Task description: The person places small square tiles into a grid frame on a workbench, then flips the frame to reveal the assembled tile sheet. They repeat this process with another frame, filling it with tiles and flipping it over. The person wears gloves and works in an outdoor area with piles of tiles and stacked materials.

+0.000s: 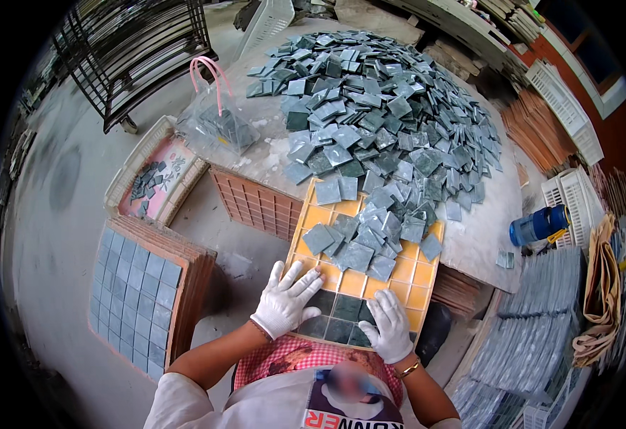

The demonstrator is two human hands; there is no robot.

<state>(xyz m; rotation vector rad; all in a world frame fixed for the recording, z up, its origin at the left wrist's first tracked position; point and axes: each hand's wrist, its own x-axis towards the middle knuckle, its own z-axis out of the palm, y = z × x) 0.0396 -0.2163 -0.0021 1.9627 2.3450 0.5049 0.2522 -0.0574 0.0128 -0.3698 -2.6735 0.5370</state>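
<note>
Dark tiles point(346, 307) in the tray point(416, 297) are being flanked by spread left hand point(284, 300) and right hand point(390, 329), heap point(359, 256) slippage possibly being risked by jostling.

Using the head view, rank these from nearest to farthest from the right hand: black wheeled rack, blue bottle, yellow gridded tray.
From the right hand:
1. Yellow gridded tray, directly beneath it.
2. Blue bottle, off to the right.
3. Black wheeled rack, far off at the upper left.
</note>
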